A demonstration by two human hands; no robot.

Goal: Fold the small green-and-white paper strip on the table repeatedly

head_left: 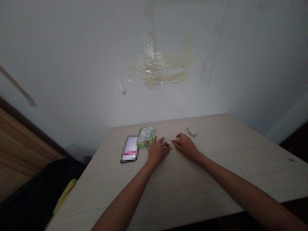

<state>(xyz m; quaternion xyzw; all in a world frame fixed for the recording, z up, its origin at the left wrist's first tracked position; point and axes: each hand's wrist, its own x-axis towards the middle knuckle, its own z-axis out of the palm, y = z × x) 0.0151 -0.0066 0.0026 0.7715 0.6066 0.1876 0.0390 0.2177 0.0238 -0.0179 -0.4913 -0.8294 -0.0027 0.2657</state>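
Observation:
A small, shiny candy-like wrapper (171,149) with white, green and orange on it lies between my two hands, low over the table. My left hand (157,152) pinches its left side with thumb and forefinger, while the other fingers spread out toward the green packet. From the other side, my right hand (186,147) has its fingertips closed at the wrapper's upper right edge; the exact grip is small and dim. Just beyond my left fingers sits a flat green and white packet (146,136). A second crumpled wrapper piece (192,132) rests past my right hand.
A phone (130,149) with a blurred-out screen and dark case lies left of the packet. The pale wooden table (192,189) meets a white wall (96,64) bearing patches of clear tape (160,69). Dark and yellow cloth (64,195) hangs beyond the table's left edge.

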